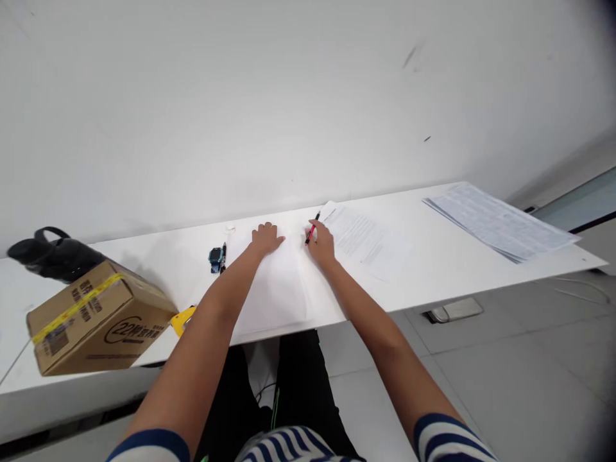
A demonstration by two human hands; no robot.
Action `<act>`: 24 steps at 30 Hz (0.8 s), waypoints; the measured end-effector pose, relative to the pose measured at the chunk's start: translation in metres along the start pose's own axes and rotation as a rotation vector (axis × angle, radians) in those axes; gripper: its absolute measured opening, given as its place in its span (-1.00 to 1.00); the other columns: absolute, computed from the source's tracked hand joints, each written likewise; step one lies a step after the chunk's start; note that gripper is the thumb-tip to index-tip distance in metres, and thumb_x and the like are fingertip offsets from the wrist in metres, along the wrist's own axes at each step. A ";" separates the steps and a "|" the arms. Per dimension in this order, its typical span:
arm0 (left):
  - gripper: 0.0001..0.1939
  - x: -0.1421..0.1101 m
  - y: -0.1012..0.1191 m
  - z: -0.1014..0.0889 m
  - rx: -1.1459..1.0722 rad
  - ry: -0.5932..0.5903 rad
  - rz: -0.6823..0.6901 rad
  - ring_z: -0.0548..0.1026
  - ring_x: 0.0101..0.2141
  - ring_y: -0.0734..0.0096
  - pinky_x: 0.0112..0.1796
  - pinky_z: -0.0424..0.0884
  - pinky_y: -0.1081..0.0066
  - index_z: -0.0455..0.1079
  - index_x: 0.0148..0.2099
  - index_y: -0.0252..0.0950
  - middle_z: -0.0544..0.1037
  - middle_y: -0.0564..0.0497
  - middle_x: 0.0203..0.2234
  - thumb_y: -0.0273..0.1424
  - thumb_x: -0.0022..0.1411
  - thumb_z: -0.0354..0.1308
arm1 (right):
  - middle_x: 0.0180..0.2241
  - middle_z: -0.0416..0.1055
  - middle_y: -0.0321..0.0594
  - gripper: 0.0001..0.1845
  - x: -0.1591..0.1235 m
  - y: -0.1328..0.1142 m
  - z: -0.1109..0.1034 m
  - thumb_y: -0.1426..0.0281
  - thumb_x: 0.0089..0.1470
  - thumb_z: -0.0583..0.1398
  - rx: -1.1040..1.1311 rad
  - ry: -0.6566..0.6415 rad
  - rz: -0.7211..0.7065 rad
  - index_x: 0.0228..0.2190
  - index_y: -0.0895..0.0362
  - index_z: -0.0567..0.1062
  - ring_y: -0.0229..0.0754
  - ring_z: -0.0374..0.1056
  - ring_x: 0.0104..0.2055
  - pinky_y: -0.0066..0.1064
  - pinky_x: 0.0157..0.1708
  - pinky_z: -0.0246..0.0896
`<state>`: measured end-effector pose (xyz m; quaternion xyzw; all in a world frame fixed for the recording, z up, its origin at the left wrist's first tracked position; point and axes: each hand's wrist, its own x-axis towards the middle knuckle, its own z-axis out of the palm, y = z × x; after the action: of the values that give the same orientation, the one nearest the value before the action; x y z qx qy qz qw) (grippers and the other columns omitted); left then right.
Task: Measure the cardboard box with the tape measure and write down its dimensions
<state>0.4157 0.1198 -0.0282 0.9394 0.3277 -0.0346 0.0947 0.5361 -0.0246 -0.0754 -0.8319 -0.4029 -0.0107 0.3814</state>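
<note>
A blank white sheet of paper (276, 289) lies in front of me on the white table. My left hand (266, 239) rests flat on its upper part, fingers stretched out. In my right hand (322, 244) is a red and black pen (312, 229), gripped between the fingers and slanting up to the right. That hand sits at the right edge of the blank sheet. Just right of it lies a printed sheet (360, 234), partly covered by the hand.
To the left are a blue smartwatch (215, 255), a dark pen (223, 255), a yellow object (181, 319) partly behind my forearm, a cardboard box (101, 321) and a black bottle (62, 256). More printed sheets (495, 221) lie at the table's (409, 276) right end. A wall stands behind.
</note>
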 end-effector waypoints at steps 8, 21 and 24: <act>-0.56 -0.038 0.037 0.030 -0.022 0.214 -0.105 0.32 0.07 -0.03 0.04 0.24 0.05 0.33 0.14 -0.37 0.39 -0.29 0.08 -0.20 0.39 -0.07 | 0.08 0.39 0.01 -0.53 -0.033 -0.023 -0.001 0.18 0.32 -0.11 0.066 -0.097 -0.216 0.12 0.13 0.27 -0.04 0.31 0.13 -0.26 0.11 0.17; -0.67 -0.334 -0.020 0.022 -0.448 0.890 0.074 0.27 0.24 0.18 0.20 0.26 0.07 0.29 0.14 -0.20 0.40 -0.16 0.15 -0.33 0.36 0.03 | 0.04 0.43 0.02 -0.58 -0.113 -0.010 -0.010 0.30 0.26 -0.09 -0.314 -0.219 -0.344 0.05 0.08 0.35 0.06 0.36 0.08 -0.05 0.08 0.16; -0.74 -0.423 -0.068 0.038 -0.332 1.046 -0.280 0.39 0.12 0.19 0.14 0.32 0.07 0.35 0.05 -0.23 0.44 -0.16 0.06 -0.36 0.34 0.06 | 0.08 0.41 0.03 -0.55 -0.119 -0.010 -0.014 0.39 0.19 -0.05 -0.391 -0.236 -0.343 0.08 0.08 0.33 0.09 0.30 0.15 0.14 0.16 0.04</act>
<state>0.0424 -0.0933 -0.0218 0.7517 0.4534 0.4751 0.0607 0.4533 -0.1082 -0.0981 -0.8049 -0.5697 -0.0558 0.1566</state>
